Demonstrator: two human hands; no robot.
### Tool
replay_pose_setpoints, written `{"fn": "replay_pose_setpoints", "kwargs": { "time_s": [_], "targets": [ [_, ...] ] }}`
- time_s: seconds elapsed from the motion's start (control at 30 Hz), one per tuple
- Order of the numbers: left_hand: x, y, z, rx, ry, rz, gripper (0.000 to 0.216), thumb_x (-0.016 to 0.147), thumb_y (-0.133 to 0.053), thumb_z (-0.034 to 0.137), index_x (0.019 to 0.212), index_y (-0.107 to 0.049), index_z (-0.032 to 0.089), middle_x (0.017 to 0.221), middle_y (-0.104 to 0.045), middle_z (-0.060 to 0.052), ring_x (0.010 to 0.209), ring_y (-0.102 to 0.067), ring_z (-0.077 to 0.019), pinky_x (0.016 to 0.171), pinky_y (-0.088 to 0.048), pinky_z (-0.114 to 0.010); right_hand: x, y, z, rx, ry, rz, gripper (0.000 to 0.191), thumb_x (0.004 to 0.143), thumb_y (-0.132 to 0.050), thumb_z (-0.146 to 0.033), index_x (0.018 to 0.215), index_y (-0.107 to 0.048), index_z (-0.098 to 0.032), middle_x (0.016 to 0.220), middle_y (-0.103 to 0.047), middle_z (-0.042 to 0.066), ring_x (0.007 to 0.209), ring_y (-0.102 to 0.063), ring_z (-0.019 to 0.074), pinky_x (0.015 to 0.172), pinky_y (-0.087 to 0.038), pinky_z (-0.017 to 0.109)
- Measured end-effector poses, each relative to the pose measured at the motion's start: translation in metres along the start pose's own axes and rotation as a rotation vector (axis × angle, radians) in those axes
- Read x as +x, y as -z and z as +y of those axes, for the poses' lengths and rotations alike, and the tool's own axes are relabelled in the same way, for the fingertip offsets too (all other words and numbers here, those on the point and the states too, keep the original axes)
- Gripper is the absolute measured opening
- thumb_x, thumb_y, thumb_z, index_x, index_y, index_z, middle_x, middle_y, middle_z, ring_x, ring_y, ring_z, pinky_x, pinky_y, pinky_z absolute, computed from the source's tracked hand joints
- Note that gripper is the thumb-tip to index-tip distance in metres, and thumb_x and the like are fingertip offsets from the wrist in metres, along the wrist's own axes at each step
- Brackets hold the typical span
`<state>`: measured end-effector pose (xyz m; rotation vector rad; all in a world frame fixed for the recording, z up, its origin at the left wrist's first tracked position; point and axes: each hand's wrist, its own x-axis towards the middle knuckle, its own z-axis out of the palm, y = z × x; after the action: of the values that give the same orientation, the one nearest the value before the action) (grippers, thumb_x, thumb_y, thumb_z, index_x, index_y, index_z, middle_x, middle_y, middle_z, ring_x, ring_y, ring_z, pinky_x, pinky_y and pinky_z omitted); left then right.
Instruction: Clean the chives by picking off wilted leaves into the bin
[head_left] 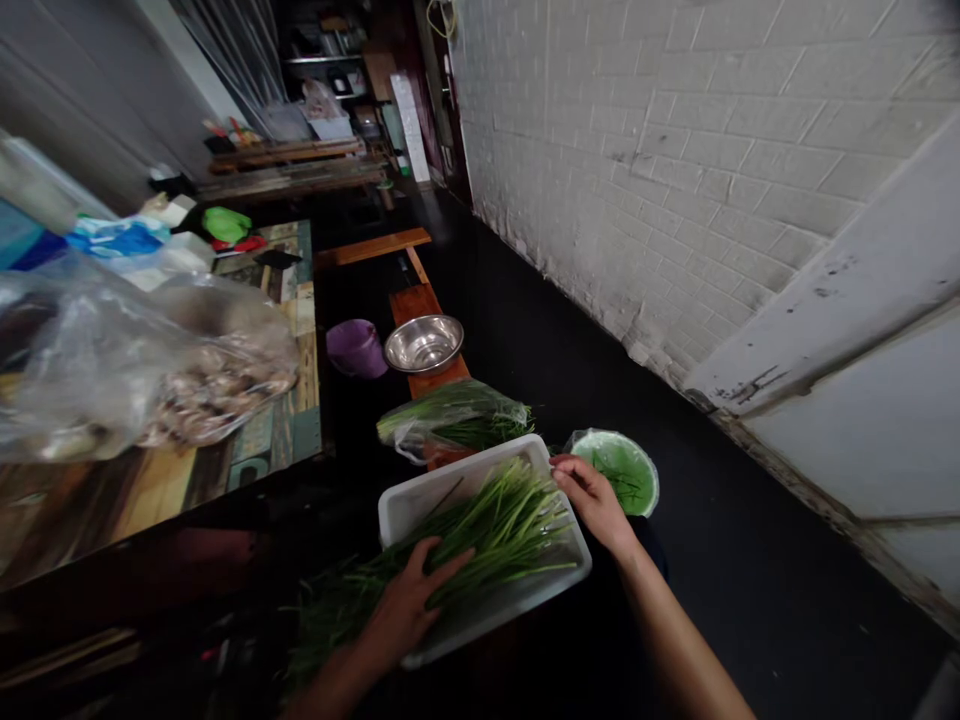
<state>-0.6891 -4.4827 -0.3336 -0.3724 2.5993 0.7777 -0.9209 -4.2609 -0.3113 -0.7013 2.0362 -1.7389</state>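
A white plastic tray (pixel 491 630) holds a heap of long green chives (pixel 510 520), their pale ends toward the right and their leafy ends hanging over the left side. My left hand (pixel 409 605) lies on the chives with thumb and fingers apart. At the tray's right rim is my right hand (pixel 596 500), its fingertips pinched together; whatever they hold is too small to make out. Just beyond that hand stands a green bin (pixel 643 462) with a plastic liner and green scraps inside. More chives in a clear bag (pixel 465 412) lie behind the tray.
A steel bowl (pixel 424 345) sits on a wooden bench (pixel 412 302), beside a purple bucket (pixel 355 350). On the left, a plank table (pixel 281 432) bears large clear plastic bags (pixel 217 385). A white block wall (pixel 675 170) runs along the right, above dark floor.
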Motion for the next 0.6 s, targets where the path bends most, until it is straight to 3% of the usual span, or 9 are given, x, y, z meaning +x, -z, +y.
{"fn": "replay_pose_setpoints", "kwargs": {
  "time_s": [0.13,0.23,0.3,0.43,0.6],
  "targets": [
    [-0.005,0.006,0.011,0.149,0.025,-0.017,0.094,0.067,-0.053,-0.013,0.139,-0.046,0.047,0.152,-0.037,-0.004,0.126,-0.055,-0.0251,0.102,-0.048,-0.034,-0.002,0.014,-0.010,-0.187,0.058,-0.253,0.019,0.090,-0.060,-0.038,0.088,-0.070,-0.022,0.111,-0.064,0.008,0.106,-0.061,0.0207,0.097,-0.045,0.034],
    [-0.006,-0.001,0.010,0.225,0.044,0.015,0.095,0.065,-0.053,-0.013,0.140,-0.045,0.047,0.153,-0.038,-0.003,0.128,-0.054,-0.0267,0.101,-0.050,-0.035,-0.005,0.019,-0.013,-0.248,0.067,-0.452,0.018,0.088,-0.064,-0.034,0.100,-0.073,-0.025,0.128,-0.059,0.009,0.122,-0.055,0.0237,0.105,-0.041,0.037],
    [-0.006,-0.006,0.007,0.253,0.052,0.027,0.097,0.065,-0.053,-0.013,0.141,-0.044,0.046,0.154,-0.037,-0.004,0.126,-0.055,-0.0272,0.099,-0.051,-0.036,-0.007,0.015,-0.012,-0.262,0.089,-0.512,0.019,0.085,-0.067,-0.029,0.104,-0.073,-0.026,0.131,-0.058,0.009,0.125,-0.053,0.0239,0.106,-0.042,0.037],
    [-0.006,-0.006,0.008,0.263,0.024,0.056,0.097,0.064,-0.056,-0.012,0.139,-0.045,0.049,0.153,-0.038,-0.001,0.129,-0.053,-0.0287,0.102,-0.050,-0.038,-0.011,0.000,-0.003,-0.188,0.075,-0.331,0.011,0.085,-0.065,-0.023,0.087,-0.075,-0.023,0.122,-0.061,0.009,0.112,-0.060,0.0216,0.099,-0.046,0.036],
    [-0.005,-0.007,0.012,0.327,-0.010,0.095,0.100,0.062,-0.058,-0.013,0.138,-0.046,0.051,0.150,-0.042,-0.002,0.128,-0.054,-0.0286,0.103,-0.049,-0.040,-0.012,-0.010,0.007,0.014,-0.043,-0.053,0.014,0.082,-0.068,-0.033,0.076,-0.073,-0.022,0.112,-0.067,0.009,0.106,-0.063,0.0238,0.099,-0.045,0.040]
  ]
}}
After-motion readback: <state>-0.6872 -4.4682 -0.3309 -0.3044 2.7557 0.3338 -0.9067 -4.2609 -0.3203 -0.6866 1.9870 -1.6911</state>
